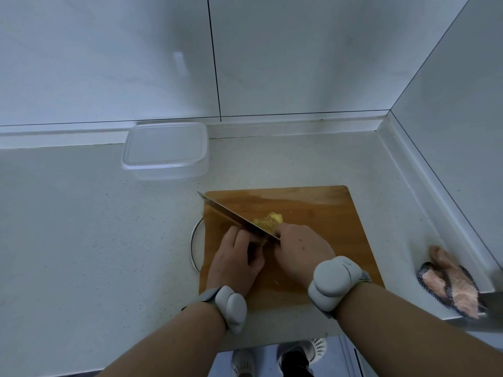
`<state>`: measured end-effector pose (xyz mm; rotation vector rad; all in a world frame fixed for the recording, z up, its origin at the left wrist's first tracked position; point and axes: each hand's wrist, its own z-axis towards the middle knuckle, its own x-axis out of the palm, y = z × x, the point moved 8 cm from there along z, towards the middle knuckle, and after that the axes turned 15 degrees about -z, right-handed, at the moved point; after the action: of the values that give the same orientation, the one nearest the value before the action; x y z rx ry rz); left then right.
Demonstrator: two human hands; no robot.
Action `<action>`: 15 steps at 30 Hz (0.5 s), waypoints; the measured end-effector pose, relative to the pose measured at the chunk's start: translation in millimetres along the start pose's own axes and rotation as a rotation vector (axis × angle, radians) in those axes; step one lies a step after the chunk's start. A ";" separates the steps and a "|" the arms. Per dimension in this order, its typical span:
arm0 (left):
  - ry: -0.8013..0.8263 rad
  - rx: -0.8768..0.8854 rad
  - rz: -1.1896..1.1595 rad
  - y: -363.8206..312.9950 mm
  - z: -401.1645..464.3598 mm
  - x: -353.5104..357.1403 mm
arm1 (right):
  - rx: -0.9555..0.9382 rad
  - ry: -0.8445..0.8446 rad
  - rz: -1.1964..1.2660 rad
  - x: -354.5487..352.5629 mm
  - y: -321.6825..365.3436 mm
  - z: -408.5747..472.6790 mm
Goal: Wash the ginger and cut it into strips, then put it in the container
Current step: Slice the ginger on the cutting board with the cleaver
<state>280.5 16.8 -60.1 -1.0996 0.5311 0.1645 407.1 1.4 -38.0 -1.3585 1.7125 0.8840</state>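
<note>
Far left, against the wall: clear rectangular plastic container (165, 151), lidded. On the brown wooden cutting board (321, 210): left hand (236, 263), fingers curled round something dark, likely the handle of the steel knife (236, 217). Just right of the blade, yellow peeled ginger (268, 220), pinned under curled right hand (300, 253) fingertips.
</note>
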 end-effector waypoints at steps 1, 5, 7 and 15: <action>0.001 0.006 -0.005 -0.9 0.5 0.1 | -0.001 0.005 0.007 -0.4 -1.3 -0.2; 0.005 0.030 -0.008 -4.2 1.6 0.1 | 0.006 0.001 0.014 -5.1 -8.0 -5.1; 0.007 0.022 -0.005 -4.2 1.1 0.4 | 0.008 -0.019 0.024 -9.1 -10.2 -8.5; 0.003 0.037 0.016 -4.2 0.9 0.8 | 0.022 -0.026 -0.037 -11.8 -8.9 -12.0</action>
<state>283.1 15.6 -56.8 -1.0601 0.5443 0.1665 415.8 -5.5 -22.5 -1.3540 1.6677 0.8556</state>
